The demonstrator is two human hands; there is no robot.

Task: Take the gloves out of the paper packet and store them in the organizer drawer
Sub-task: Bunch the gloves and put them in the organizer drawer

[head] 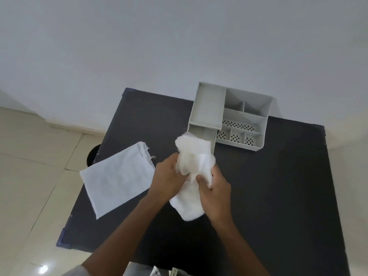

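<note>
both bare forearms reach forward and converge at mid-frame. the left hand (168,177) has its fingers curled round the gloves (194,172), and the right hand (214,188) grips the same bundle from the other side, thumb pressed in.

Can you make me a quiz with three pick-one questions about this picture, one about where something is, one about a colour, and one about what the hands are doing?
1. Where is the paper packet?
A. Inside the organizer
B. Flat on the table, left of the hands
C. On the floor

2. What colour is the organizer?
A. Grey
B. Red
C. Yellow

3. What are the hands doing with the gloves?
A. Both hold the bundle
B. Only one touches it
C. Neither touches it

Answers:
1. B, the white packet lies flat on the dark table, left of the hands.
2. A, its walls and compartments are light grey.
3. A, the left hand and right hand both grip the white bundle just in front of the organizer.
</note>
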